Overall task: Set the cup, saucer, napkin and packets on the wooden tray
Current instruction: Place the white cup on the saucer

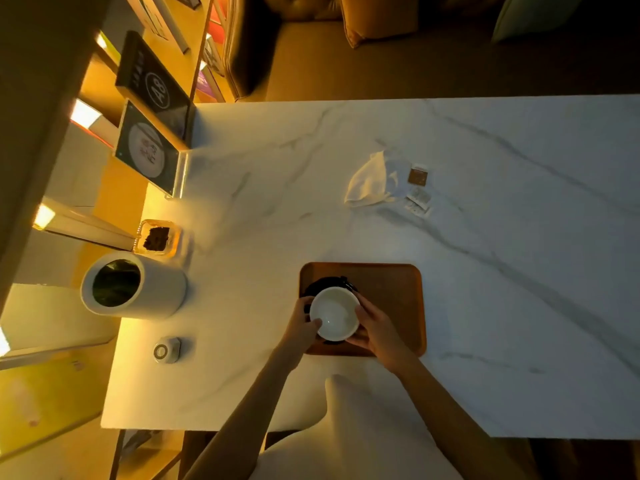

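A white cup (334,313) is over the left part of the wooden tray (391,292), above a dark saucer (323,284) that shows behind it. My left hand (300,327) grips the cup's left rim and my right hand (375,329) holds its right side. A crumpled white napkin (369,181) lies on the marble table farther back. Beside it are a brown packet (417,176) and two pale packets (418,202). I cannot tell whether the cup touches the saucer.
A white cylindrical bin (138,285) stands at the table's left edge, with a small dish of dark bits (156,238) behind it and a small round device (166,349) in front. Standing menu cards (149,150) are at the back left. A sofa lies beyond the table.
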`<act>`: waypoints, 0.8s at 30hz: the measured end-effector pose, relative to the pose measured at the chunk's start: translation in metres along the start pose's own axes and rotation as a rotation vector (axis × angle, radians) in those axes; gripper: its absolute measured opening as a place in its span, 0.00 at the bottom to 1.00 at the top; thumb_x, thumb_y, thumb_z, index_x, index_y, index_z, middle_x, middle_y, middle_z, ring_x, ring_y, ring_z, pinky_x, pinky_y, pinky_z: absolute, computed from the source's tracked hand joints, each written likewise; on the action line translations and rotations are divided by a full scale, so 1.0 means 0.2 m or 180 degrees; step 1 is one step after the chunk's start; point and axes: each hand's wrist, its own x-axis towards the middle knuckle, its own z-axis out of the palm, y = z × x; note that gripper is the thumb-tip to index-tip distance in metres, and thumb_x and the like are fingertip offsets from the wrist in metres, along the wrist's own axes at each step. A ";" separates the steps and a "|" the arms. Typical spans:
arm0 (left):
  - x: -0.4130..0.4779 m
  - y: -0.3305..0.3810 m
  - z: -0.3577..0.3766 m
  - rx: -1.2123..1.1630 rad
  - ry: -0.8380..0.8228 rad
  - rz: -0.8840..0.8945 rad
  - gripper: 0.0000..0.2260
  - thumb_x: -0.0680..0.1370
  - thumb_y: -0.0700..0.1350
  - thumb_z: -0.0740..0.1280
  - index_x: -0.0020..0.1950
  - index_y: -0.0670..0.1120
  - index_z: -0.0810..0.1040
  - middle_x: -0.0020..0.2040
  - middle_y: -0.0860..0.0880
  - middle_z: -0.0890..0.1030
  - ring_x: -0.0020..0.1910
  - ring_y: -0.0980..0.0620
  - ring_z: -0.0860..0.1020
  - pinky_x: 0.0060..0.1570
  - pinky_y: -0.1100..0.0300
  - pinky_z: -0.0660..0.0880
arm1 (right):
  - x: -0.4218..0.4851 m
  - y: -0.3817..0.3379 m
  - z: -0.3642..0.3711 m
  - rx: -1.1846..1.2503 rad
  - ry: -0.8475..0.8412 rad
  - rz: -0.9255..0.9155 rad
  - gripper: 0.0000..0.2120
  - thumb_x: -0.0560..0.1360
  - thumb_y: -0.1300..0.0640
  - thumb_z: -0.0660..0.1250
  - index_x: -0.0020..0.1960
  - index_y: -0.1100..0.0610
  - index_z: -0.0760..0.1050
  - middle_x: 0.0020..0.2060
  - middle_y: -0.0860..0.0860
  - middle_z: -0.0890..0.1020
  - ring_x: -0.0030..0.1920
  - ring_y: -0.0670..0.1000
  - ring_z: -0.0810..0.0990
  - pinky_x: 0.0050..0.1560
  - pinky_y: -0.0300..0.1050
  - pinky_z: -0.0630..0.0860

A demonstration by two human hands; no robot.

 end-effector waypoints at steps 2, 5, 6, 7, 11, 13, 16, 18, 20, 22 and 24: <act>-0.02 -0.05 -0.03 -0.0077 -0.0025 -0.0054 0.23 0.77 0.32 0.61 0.69 0.48 0.63 0.66 0.40 0.69 0.64 0.38 0.72 0.56 0.38 0.78 | 0.00 0.06 0.01 0.0060 -0.0008 0.0063 0.17 0.80 0.56 0.61 0.68 0.47 0.70 0.63 0.54 0.74 0.62 0.59 0.76 0.50 0.54 0.82; -0.01 -0.08 -0.04 -0.0147 -0.0049 -0.0166 0.23 0.77 0.32 0.62 0.69 0.47 0.63 0.66 0.40 0.70 0.63 0.38 0.72 0.55 0.38 0.78 | 0.01 0.11 0.01 0.0074 -0.0041 0.0188 0.18 0.80 0.60 0.60 0.69 0.51 0.69 0.61 0.55 0.76 0.60 0.59 0.78 0.50 0.53 0.82; -0.01 -0.09 -0.04 -0.0191 -0.0065 -0.0206 0.23 0.77 0.31 0.62 0.69 0.47 0.63 0.66 0.39 0.70 0.63 0.37 0.72 0.55 0.37 0.78 | 0.01 0.12 0.01 0.0052 -0.0014 0.0214 0.17 0.80 0.60 0.60 0.69 0.52 0.69 0.60 0.55 0.76 0.59 0.59 0.78 0.49 0.53 0.82; 0.00 -0.09 -0.04 -0.0236 -0.0067 -0.0252 0.23 0.77 0.31 0.62 0.70 0.46 0.63 0.66 0.39 0.70 0.63 0.37 0.73 0.54 0.37 0.78 | 0.02 0.12 0.01 0.0036 0.0027 0.0222 0.17 0.80 0.59 0.61 0.68 0.52 0.70 0.60 0.55 0.76 0.58 0.59 0.79 0.48 0.52 0.82; 0.04 -0.10 -0.01 -0.0415 0.0029 -0.0427 0.23 0.77 0.30 0.63 0.68 0.47 0.63 0.65 0.40 0.69 0.62 0.37 0.73 0.52 0.38 0.80 | 0.07 0.12 0.02 -0.0061 0.0237 0.0182 0.12 0.80 0.58 0.62 0.62 0.48 0.73 0.60 0.56 0.76 0.60 0.59 0.77 0.49 0.53 0.82; 0.06 -0.10 0.00 -0.0410 0.0124 -0.0437 0.23 0.76 0.31 0.63 0.66 0.49 0.64 0.65 0.41 0.70 0.62 0.38 0.73 0.52 0.41 0.81 | 0.10 0.12 0.03 -0.0114 0.0338 0.0184 0.12 0.80 0.58 0.62 0.62 0.47 0.72 0.61 0.56 0.75 0.62 0.60 0.75 0.51 0.55 0.81; 0.11 -0.09 0.02 -0.0311 0.0283 -0.0437 0.23 0.77 0.32 0.64 0.66 0.51 0.64 0.65 0.43 0.70 0.62 0.40 0.72 0.53 0.44 0.81 | 0.14 0.11 0.04 -0.0128 0.0440 0.0192 0.13 0.80 0.58 0.62 0.63 0.48 0.72 0.62 0.56 0.74 0.63 0.60 0.73 0.52 0.55 0.81; 0.14 -0.09 0.03 -0.0234 0.0329 -0.0443 0.23 0.77 0.32 0.64 0.66 0.51 0.64 0.66 0.43 0.69 0.63 0.41 0.72 0.53 0.44 0.81 | 0.17 0.10 0.04 -0.0137 0.0471 0.0190 0.13 0.80 0.57 0.62 0.63 0.47 0.73 0.61 0.55 0.74 0.63 0.60 0.73 0.49 0.53 0.82; 0.16 -0.09 0.03 -0.0179 0.0351 -0.0476 0.23 0.77 0.32 0.65 0.67 0.51 0.64 0.67 0.43 0.69 0.63 0.41 0.71 0.54 0.42 0.80 | 0.19 0.09 0.04 -0.0180 0.0492 0.0199 0.14 0.80 0.57 0.61 0.65 0.48 0.72 0.62 0.56 0.74 0.64 0.60 0.72 0.49 0.52 0.81; 0.17 -0.09 0.03 -0.0113 0.0380 -0.0501 0.23 0.77 0.33 0.65 0.66 0.52 0.65 0.67 0.44 0.69 0.64 0.41 0.71 0.54 0.43 0.80 | 0.20 0.08 0.04 -0.0224 0.0518 0.0237 0.17 0.80 0.58 0.61 0.68 0.50 0.71 0.64 0.56 0.73 0.65 0.60 0.72 0.50 0.53 0.81; 0.18 -0.09 0.03 -0.0085 0.0404 -0.0515 0.22 0.77 0.33 0.65 0.64 0.54 0.65 0.66 0.44 0.69 0.63 0.41 0.72 0.53 0.44 0.81 | 0.21 0.08 0.04 -0.0223 0.0513 0.0263 0.18 0.80 0.58 0.61 0.69 0.51 0.70 0.64 0.57 0.73 0.65 0.60 0.71 0.52 0.53 0.80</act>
